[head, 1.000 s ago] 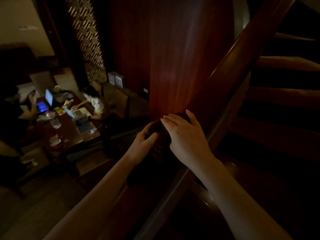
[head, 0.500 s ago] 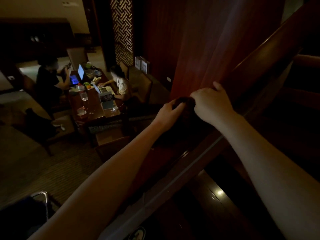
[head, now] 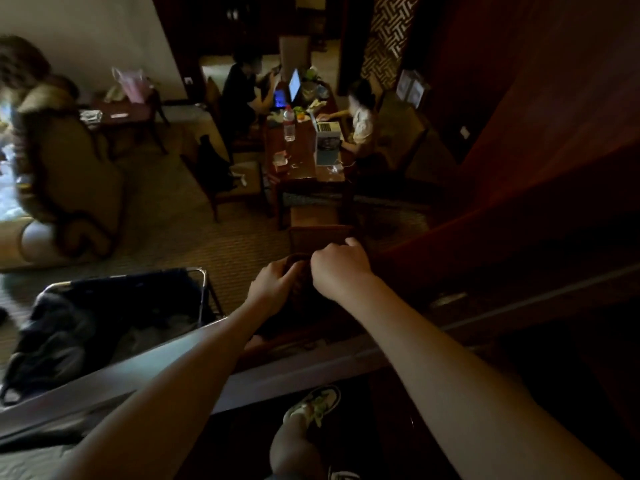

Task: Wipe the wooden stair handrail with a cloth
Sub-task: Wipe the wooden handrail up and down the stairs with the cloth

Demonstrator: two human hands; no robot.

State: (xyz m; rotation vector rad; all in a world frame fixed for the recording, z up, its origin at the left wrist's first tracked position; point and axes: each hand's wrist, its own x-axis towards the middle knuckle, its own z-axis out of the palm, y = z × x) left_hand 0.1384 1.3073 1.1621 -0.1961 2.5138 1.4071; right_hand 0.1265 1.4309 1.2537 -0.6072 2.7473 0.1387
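Note:
The dark wooden handrail (head: 460, 233) slopes down from the upper right to the middle of the view. A dark brown cloth (head: 300, 271) lies bunched on its lower part. My left hand (head: 273, 289) grips the cloth from the left with curled fingers. My right hand (head: 341, 268) grips it from the right, fist closed over the rail. Most of the cloth is hidden between my hands and in shadow.
Below the rail lies a room with a wooden table (head: 304, 161), laptops, a water bottle (head: 289, 124) and two seated people. A metal-framed cart with dark bags (head: 104, 320) stands at lower left. An armchair (head: 69, 181) is at left. My shoe (head: 313, 405) rests on a stair.
My view has swung left and down, showing more of the room below. Both hands have kept hold of the cloth and slid down the rail; my right hand went from flat to clenched.

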